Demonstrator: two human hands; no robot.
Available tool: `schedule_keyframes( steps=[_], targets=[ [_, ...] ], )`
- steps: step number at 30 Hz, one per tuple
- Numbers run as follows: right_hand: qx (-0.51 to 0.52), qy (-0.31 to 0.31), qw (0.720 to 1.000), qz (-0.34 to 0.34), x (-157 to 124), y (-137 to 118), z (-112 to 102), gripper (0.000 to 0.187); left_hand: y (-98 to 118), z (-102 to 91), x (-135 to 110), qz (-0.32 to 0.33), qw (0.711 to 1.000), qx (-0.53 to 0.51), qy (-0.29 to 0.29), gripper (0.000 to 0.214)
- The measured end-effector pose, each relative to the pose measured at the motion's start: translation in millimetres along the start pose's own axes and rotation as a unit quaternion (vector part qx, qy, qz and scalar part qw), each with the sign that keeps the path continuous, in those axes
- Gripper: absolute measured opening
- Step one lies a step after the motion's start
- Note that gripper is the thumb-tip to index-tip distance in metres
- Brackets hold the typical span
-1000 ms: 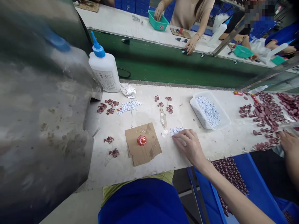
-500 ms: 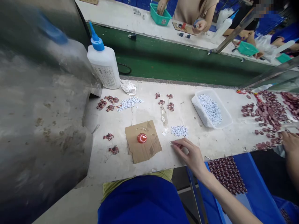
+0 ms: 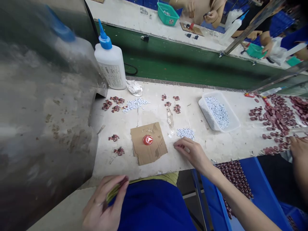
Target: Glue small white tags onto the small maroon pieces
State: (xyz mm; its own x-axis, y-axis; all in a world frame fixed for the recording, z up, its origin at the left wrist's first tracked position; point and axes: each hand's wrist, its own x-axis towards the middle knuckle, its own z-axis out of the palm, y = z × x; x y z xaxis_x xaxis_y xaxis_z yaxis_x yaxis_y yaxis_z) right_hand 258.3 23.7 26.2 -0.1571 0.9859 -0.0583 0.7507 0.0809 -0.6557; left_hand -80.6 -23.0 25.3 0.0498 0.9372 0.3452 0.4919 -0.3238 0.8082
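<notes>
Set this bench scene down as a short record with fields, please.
Left hand: pinching a small dark reddish piece
Right hand: fingertips together near a pile of small white-and-blue pieces; any held item unclear
Cardboard: bears a red round object
Tub: translucent, holding more white-and-blue pieces
Bottle: white, standing, blue nozzle, beside a crumpled white wad
</notes>
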Motion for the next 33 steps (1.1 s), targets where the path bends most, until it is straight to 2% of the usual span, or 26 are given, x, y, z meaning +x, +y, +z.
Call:
schedule_keyframes(
  steps=[3,5,7,9,11,15,23,27,30,33],
  targets=[
    [-0.011,-0.050,0.998,-0.039,-1.2,-2.4,-11.9,0.020,7.0,19.1,27.0,0.046,0.998,-0.014,-0.033,0.029],
    [-0.007,-0.064,0.997,-0.044,-5.9,-3.8,-15.0,0.020,10.3,26.1,40.7,0.049,0.997,-0.021,-0.048,0.027],
    [0.002,-0.027,1.000,-0.009,-11.6,-4.7,-10.7,0.014,10.5,30.1,49.1,0.033,0.997,-0.025,-0.064,0.024],
    [0.007,0.036,0.998,0.042,-15.7,-4.7,0.0,0.011,8.7,32.7,53.5,0.010,0.997,-0.030,-0.074,0.023],
    [0.004,0.082,0.994,0.072,-16.9,-4.3,12.6,0.012,6.8,34.9,55.5,-0.004,0.996,-0.038,-0.076,0.022],
    [0.008,0.104,0.990,0.093,-11.6,-5.3,25.2,0.014,5.1,37.5,56.3,-0.016,0.996,-0.059,-0.072,0.017],
    [0.076,0.064,0.993,0.067,11.1,-21.9,16.2,0.014,6.5,34.5,54.4,-0.080,0.993,-0.059,-0.056,0.031],
    [0.127,0.042,0.990,0.048,29.6,-40.2,19.1,0.009,5.4,34.1,51.4,-0.129,0.988,-0.070,-0.049,0.023],
    [0.137,0.035,0.989,0.033,42.6,-53.3,21.1,0.009,4.4,32.3,52.0,-0.112,0.990,-0.065,-0.059,0.010],
    [0.132,0.029,0.991,-0.001,51.9,-62.6,23.2,0.012,4.8,30.1,54.0,-0.085,0.993,-0.059,-0.063,0.015]
  ],
)
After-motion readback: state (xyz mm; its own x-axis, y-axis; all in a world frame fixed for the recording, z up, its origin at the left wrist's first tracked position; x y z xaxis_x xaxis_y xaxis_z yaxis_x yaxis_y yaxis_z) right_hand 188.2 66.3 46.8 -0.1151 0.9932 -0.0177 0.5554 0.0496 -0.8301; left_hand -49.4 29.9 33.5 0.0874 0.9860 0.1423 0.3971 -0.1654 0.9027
